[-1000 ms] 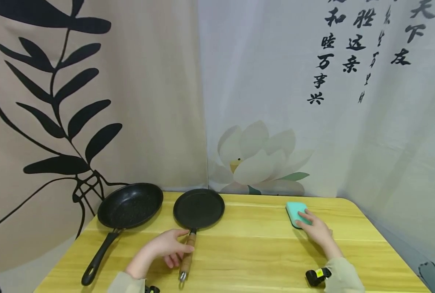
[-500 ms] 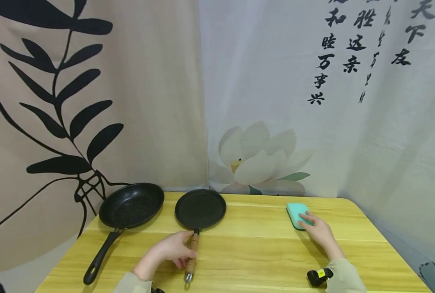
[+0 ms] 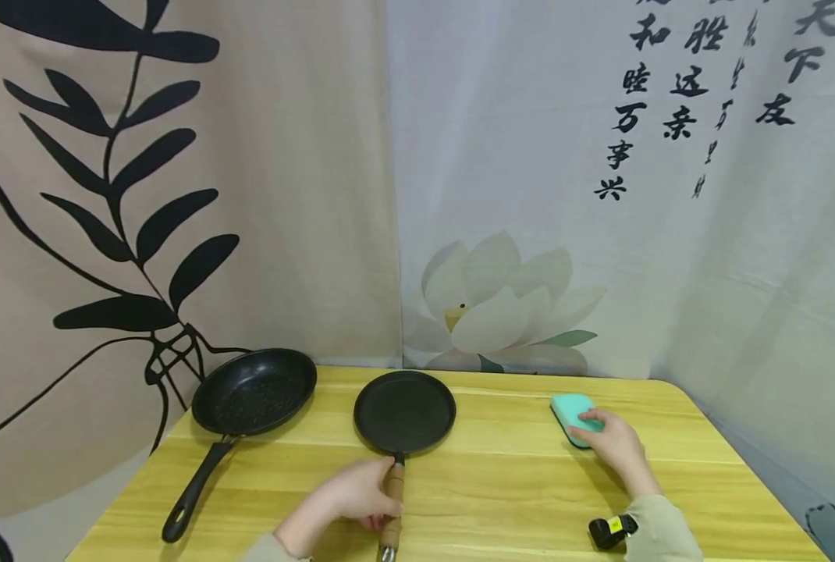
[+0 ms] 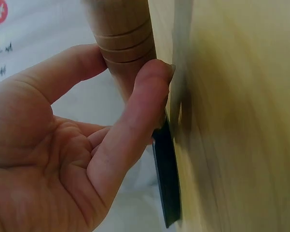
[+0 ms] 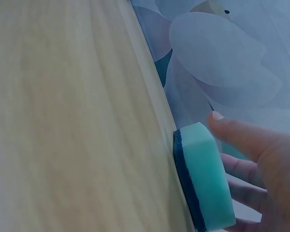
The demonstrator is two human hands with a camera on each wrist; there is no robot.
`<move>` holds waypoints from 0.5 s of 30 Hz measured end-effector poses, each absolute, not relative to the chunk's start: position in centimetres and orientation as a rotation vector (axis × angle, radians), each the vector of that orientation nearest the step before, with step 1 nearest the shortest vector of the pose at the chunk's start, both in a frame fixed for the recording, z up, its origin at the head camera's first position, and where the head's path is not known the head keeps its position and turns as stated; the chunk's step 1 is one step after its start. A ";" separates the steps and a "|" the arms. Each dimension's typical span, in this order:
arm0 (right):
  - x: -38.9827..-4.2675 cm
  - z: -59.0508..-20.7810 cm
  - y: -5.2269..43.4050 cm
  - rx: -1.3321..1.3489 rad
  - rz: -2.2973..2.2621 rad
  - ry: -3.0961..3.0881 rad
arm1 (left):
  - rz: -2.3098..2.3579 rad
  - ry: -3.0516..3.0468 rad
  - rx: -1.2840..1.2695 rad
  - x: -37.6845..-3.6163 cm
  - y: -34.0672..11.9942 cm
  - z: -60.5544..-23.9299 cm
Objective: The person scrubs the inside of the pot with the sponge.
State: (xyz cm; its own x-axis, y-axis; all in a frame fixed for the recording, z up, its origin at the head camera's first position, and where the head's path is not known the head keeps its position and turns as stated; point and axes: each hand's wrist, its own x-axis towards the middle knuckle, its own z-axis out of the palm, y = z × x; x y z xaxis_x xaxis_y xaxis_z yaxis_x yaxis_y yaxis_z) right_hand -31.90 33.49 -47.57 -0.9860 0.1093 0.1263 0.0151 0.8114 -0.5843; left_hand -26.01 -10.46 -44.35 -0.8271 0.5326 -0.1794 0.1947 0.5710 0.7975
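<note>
A flat black pan (image 3: 404, 411) with a wooden handle (image 3: 392, 499) lies on the table's middle. My left hand (image 3: 382, 507) grips that handle near the front edge. In the left wrist view the thumb and a finger of my left hand (image 4: 128, 67) pinch the ringed wooden handle (image 4: 123, 29), with the pan's rim (image 4: 166, 183) beyond. A teal sponge (image 3: 570, 412) with a dark underside lies at the back right. My right hand (image 3: 595, 428) holds it. In the right wrist view the sponge (image 5: 207, 179) lies flat, my right hand (image 5: 231, 145) with thumb at its end and fingers over its top.
A deeper black frying pan (image 3: 254, 390) with a long black handle sits at the back left, close to the flat pan. The wooden table (image 3: 516, 484) is hemmed by fabric backdrops behind and on the right. A black device (image 3: 610, 529) is strapped on my right wrist.
My left hand has slid the flat pan to the right and slightly nearer, away from the deep pan. The right hand has stayed on the sponge.
</note>
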 end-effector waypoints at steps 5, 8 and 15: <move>-31.7 -47.5 33.4 -0.106 0.938 -2.834 | 1.085 2.403 0.619 -24.9 -9.0 -44.3; -31.6 -47.5 33.3 -0.098 0.937 -2.825 | 1.063 2.395 0.637 -24.3 -8.3 -44.2; -31.8 -47.5 33.2 -0.074 0.920 -2.790 | 1.051 2.373 0.639 -23.4 -7.1 -44.3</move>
